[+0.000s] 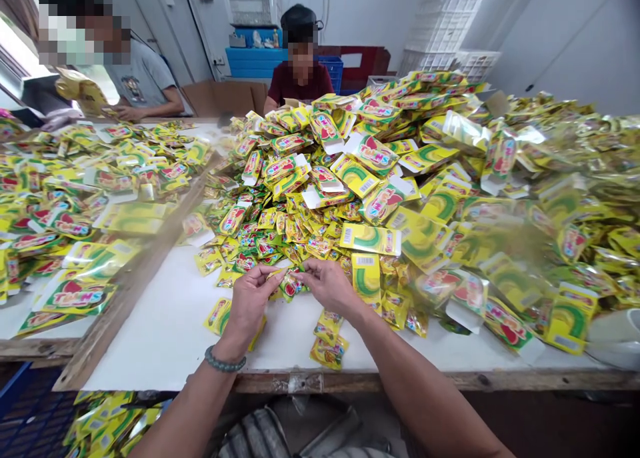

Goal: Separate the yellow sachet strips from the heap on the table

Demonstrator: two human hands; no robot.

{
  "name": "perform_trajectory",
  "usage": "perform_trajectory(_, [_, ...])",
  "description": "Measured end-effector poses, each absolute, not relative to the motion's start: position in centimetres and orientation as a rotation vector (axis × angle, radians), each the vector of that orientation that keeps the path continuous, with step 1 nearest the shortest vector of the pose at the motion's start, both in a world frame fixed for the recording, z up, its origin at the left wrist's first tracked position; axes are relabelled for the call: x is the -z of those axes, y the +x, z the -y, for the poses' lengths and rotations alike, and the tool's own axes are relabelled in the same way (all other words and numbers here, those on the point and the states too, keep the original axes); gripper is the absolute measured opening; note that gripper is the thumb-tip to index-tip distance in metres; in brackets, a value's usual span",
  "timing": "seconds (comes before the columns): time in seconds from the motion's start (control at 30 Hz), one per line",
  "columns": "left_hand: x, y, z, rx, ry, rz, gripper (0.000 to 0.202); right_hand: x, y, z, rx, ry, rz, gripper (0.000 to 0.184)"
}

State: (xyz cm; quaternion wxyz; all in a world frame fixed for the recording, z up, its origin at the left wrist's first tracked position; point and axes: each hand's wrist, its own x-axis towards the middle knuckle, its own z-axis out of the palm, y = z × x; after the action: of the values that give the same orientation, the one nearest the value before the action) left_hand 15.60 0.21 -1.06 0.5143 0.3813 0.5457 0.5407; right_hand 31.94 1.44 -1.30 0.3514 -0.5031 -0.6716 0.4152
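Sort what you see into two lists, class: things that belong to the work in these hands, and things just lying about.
Belongs to the work:
- Small packets, pinched by the left hand and right hand
- Probably the printed yellow boxes heaped beyond

Just lying about, it seems:
- White crates
- Blue container
- Brown cardboard

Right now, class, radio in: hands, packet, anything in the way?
Left hand, right hand: pinch grip on one small packet. Packet partly hidden. Piled packets crowd close beyond.
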Motion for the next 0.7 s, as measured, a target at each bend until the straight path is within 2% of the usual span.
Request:
perform_trajectory(0.07, [0.7,15.9,-0.3,-1.275,0.863,-1.296,0.040,1.2,31.8,-1.3,-0.848,-1.322,1.745,0.037])
perform_trajectory(0.13, [0.3,16.1,-0.3,-1.253,0.827,-1.291,0.043,1.2,31.8,-1.3,-0.782,-1.321,1.715,0.028])
perform_trajectory(0.2, [0.1,16.4,-0.3,-1.258,0.813,-1.299,0.044,1.1,32.0,-1.4,-0.846,-1.327,1.680,0.020])
perform_trajectory(0.33, [0.0,16.6,-0.4,-1.239,0.832,-1.317,0.045,0.4,32.6,-1.4,-0.996,-1.346,1.661,0.021])
perform_trajectory(0.57, [0.1,16.1,-0.9,-1.199,0.869,-1.369,0.046,0.6,33.2,-2.0,-0.932,-1.349,1.591,0.022])
perform_trajectory(0.7, [0.1,16.4,-1.0,-1.186,0.872,-1.384,0.047,1.7,33.0,-2.4,-1.010,-1.262,1.573,0.015])
